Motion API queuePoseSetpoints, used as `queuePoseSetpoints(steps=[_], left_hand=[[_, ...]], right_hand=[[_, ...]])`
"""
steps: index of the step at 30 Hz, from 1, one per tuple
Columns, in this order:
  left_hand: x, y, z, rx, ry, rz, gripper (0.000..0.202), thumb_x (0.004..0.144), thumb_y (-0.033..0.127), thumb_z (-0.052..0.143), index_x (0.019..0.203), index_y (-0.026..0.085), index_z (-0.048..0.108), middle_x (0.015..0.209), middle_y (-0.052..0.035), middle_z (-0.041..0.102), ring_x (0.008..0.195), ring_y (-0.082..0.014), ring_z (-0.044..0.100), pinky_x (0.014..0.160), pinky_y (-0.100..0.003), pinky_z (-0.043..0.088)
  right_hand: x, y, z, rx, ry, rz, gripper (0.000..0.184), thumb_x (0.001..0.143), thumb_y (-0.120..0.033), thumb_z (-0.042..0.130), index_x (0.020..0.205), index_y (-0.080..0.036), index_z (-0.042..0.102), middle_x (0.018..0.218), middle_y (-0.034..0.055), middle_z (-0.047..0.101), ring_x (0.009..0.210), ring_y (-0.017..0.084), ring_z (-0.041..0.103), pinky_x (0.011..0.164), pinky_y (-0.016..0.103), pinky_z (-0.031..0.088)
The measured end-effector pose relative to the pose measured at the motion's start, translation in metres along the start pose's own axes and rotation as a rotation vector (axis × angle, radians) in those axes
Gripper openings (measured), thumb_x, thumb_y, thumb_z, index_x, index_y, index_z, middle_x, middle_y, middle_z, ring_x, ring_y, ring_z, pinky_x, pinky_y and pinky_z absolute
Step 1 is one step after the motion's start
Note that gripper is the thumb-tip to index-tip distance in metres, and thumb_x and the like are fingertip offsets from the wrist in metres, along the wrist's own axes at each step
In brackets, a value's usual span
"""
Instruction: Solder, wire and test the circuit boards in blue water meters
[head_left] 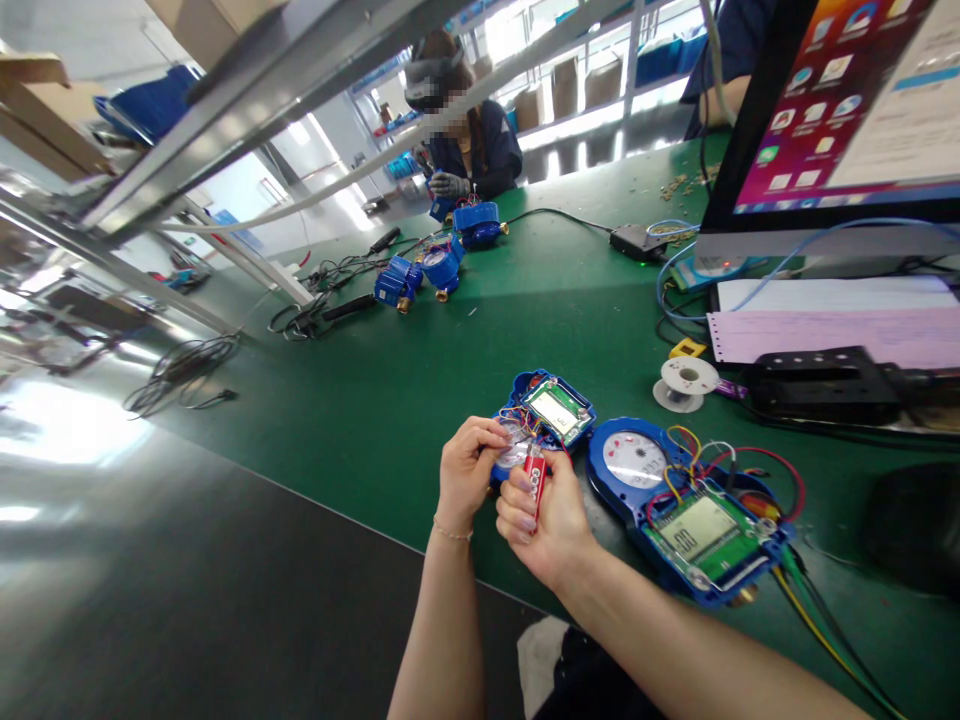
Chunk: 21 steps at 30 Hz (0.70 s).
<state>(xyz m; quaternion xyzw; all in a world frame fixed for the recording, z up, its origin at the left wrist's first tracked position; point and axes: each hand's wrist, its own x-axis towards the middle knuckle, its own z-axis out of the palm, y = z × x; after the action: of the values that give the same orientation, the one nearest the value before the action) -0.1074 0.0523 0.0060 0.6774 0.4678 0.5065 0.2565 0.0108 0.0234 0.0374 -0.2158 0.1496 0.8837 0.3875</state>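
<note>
In my right hand is a red lighter with white lettering, held upright with its metal top by the wires. My left hand pinches at thin wires of an opened blue water meter; exactly what is between the fingertips is too small to make out. That meter's circuit board with a lit display faces up, and its round dial is partly hidden behind my hands. Right beside it lies a second opened blue meter, with a bigger-looking display and loose coloured wires.
A solder spool, a yellow piece, pink paper and a monitor are on the right. Several blue meters and black cables lie farther back. Across the green table sits a gloved co-worker. A metal beam crosses upper left.
</note>
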Motion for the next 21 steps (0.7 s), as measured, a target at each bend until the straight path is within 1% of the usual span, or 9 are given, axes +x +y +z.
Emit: queuePoseSetpoints(steps=[4, 10, 13, 19, 21], left_hand=[[-0.0002, -0.0005, -0.0003, 0.004, 0.001, -0.005, 0.015, 0.078, 0.009, 0.056, 0.067, 0.019, 0.058, 0.078, -0.001, 0.062, 0.079, -0.0147, 0.059, 0.078, -0.03, 0.049], [-0.0003, -0.0022, 0.0005, -0.004, -0.001, -0.007, 0.013, 0.079, 0.011, 0.057, 0.068, 0.019, 0.058, 0.078, -0.0013, 0.061, 0.078, -0.015, 0.059, 0.082, -0.033, 0.049], [-0.0001, -0.0025, 0.0007, -0.007, 0.0, -0.01, 0.014, 0.079, 0.011, 0.057, 0.068, 0.019, 0.058, 0.079, -0.0012, 0.061, 0.079, -0.0149, 0.059, 0.082, -0.033, 0.049], [-0.0004, -0.0019, -0.0002, -0.009, -0.001, -0.014, 0.014, 0.079, 0.009, 0.057, 0.068, 0.019, 0.058, 0.079, -0.0006, 0.061, 0.079, -0.0144, 0.059, 0.083, -0.032, 0.048], [-0.0006, -0.0016, -0.0002, -0.009, 0.002, -0.015, 0.014, 0.078, 0.008, 0.056, 0.068, 0.019, 0.058, 0.079, -0.0005, 0.061, 0.08, -0.0145, 0.059, 0.082, -0.031, 0.048]], right_hand=[[0.0004, 0.0002, 0.0001, -0.01, 0.008, 0.007, 0.053, 0.087, -0.046, 0.022, 0.043, -0.019, 0.032, 0.033, -0.0062, 0.02, 0.026, 0.005, 0.017, 0.028, 0.016, 0.012], [0.0018, -0.0012, -0.0026, -0.064, 0.018, 0.062, 0.06, 0.088, -0.057, 0.02, 0.043, -0.019, 0.031, 0.032, -0.0065, 0.02, 0.026, 0.004, 0.016, 0.028, 0.016, 0.01], [0.0015, -0.0019, -0.003, -0.073, 0.015, 0.06, 0.059, 0.088, -0.054, 0.021, 0.042, -0.018, 0.032, 0.033, -0.0062, 0.02, 0.026, 0.004, 0.016, 0.028, 0.016, 0.011], [0.0006, -0.0032, -0.003, -0.094, 0.002, 0.069, 0.051, 0.086, -0.043, 0.022, 0.042, -0.019, 0.033, 0.032, -0.0054, 0.02, 0.025, 0.006, 0.018, 0.028, 0.017, 0.011], [0.0005, -0.0037, -0.0029, -0.108, 0.001, 0.074, 0.05, 0.085, -0.042, 0.023, 0.042, -0.019, 0.033, 0.033, -0.0055, 0.02, 0.025, 0.006, 0.018, 0.028, 0.017, 0.01]])
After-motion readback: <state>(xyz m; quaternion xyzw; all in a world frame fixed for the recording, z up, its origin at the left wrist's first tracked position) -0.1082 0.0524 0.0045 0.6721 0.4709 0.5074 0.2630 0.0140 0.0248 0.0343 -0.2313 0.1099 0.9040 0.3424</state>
